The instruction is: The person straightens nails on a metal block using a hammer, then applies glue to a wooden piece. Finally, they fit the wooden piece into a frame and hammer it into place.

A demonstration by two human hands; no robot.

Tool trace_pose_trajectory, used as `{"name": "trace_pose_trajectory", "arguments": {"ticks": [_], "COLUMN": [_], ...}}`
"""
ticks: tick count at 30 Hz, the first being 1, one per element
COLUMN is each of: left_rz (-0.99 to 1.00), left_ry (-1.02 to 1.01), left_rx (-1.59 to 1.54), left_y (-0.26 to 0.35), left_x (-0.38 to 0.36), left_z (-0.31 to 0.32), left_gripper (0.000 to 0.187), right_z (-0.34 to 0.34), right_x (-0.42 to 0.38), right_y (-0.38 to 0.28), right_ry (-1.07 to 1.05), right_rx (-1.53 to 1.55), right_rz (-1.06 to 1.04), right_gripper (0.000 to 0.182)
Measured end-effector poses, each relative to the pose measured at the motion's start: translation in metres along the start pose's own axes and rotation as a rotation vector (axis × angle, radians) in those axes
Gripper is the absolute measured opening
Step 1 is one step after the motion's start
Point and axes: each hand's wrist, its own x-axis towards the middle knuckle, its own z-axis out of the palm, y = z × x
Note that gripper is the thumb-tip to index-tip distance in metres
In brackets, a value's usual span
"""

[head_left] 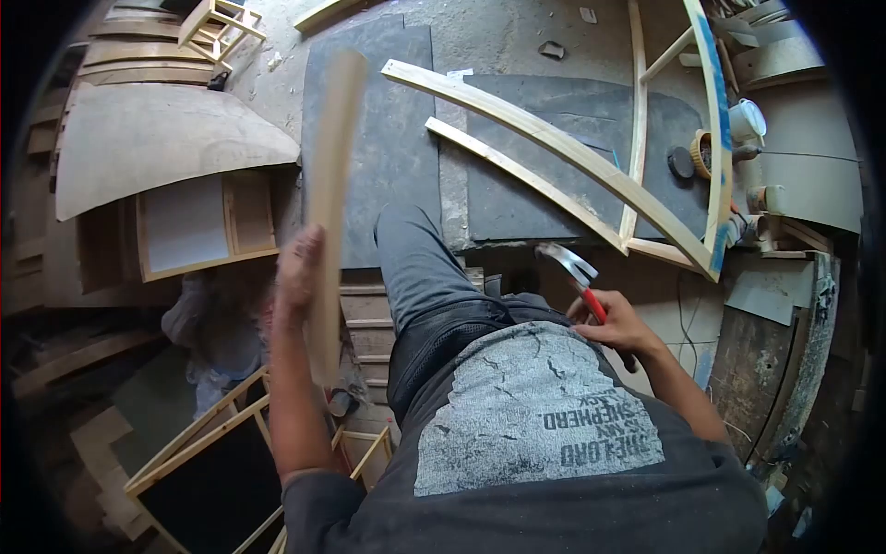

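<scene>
My left hand is closed round a long pale wooden board, held upright on the left and blurred by motion. At my right hip, my right hand grips a claw hammer by its red handle, the metal head pointing up and left. Ahead on the right, a wooden frame of long slats and cross pieces rests over dark mats, with blue marks along its far right slat.
Dark mats cover the floor ahead. A curved plywood sheet lies over a drawer unit at left. A black-panelled frame stands lower left. A white tub, a round basket and a worn wooden bench are at right.
</scene>
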Motion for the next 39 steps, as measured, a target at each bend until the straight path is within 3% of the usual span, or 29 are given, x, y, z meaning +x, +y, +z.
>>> {"name": "trace_pose_trajectory", "arguments": {"ticks": [1, 5, 7, 8, 11, 13, 16, 22, 25, 27, 29, 33, 34, 36, 39], "left_rz": [-0.135, -0.333, -0.351, -0.198, -0.274, -0.231, -0.219, -0.367, -0.411, -0.31, -0.289, -0.232, -0.219, -0.375, -0.378], "left_ry": [-0.081, -0.309, -0.402, -0.493, -0.519, -0.537, -0.581, -0.629, -0.528, -0.459, -0.365, 0.082, 0.09, 0.31, 0.319], "left_rx": [-0.023, 0.115, 0.191, 0.191, 0.142, 0.127, 0.111, 0.147, 0.105, 0.06, -0.038, -0.109, -0.108, -0.24, -0.291], "left_y": [-0.009, -0.024, -0.022, -0.025, -0.009, -0.021, -0.027, -0.006, -0.018, -0.039, -0.053, -0.098, -0.094, -0.077, -0.043], "left_x": [-0.007, -0.023, -0.027, -0.025, -0.025, -0.018, -0.011, -0.02, -0.045, -0.068, -0.101, -0.174, -0.184, -0.215, -0.238], "left_z": [0.015, 0.078, 0.102, 0.113, 0.119, 0.121, 0.124, 0.116, 0.095, 0.078, 0.062, 0.058, 0.061, 0.072, 0.08], "left_gripper": [0.046, 0.056, 0.058, 0.057, 0.059, 0.059, 0.062, 0.065, 0.065, 0.06, 0.056, 0.057, 0.057, 0.064, 0.068], "right_z": [-0.006, -0.026, -0.032, -0.032, -0.033, -0.037, -0.043, -0.042, -0.032, -0.027, -0.026, -0.021, -0.023, -0.019, -0.014], "right_x": [-0.009, -0.037, -0.046, -0.056, -0.064, -0.062, -0.067, -0.054, -0.037, -0.023, -0.008, 0.026, 0.033, 0.041, 0.049], "right_y": [0.005, 0.016, 0.017, 0.01, 0.004, 0.021, 0.041, 0.037, 0.015, -0.009, -0.026, -0.046, -0.05, -0.053, -0.039], "right_ry": [0.008, -0.013, -0.055, -0.046, -0.025, 0.024, 0.116, 0.156, 0.151, 0.1, -0.02, -0.222, -0.281, -0.311, -0.342], "right_rx": [-0.01, 0.011, 0.01, 0.021, -0.029, -0.139, -0.242, -0.008, -0.048, -0.059, -0.252, -0.319, -0.374, -0.335, -0.327], "right_rz": [-0.006, -0.039, -0.068, 0.01, 0.012, -0.103, -0.114, -0.022, -0.097, -0.083, -0.203, -0.249, -0.263, -0.27, -0.26], "right_gripper": [0.031, 0.03, 0.03, 0.03, 0.027, 0.021, 0.013, 0.013, 0.013, 0.015, 0.015, 0.018, 0.018, 0.02, 0.02]}}
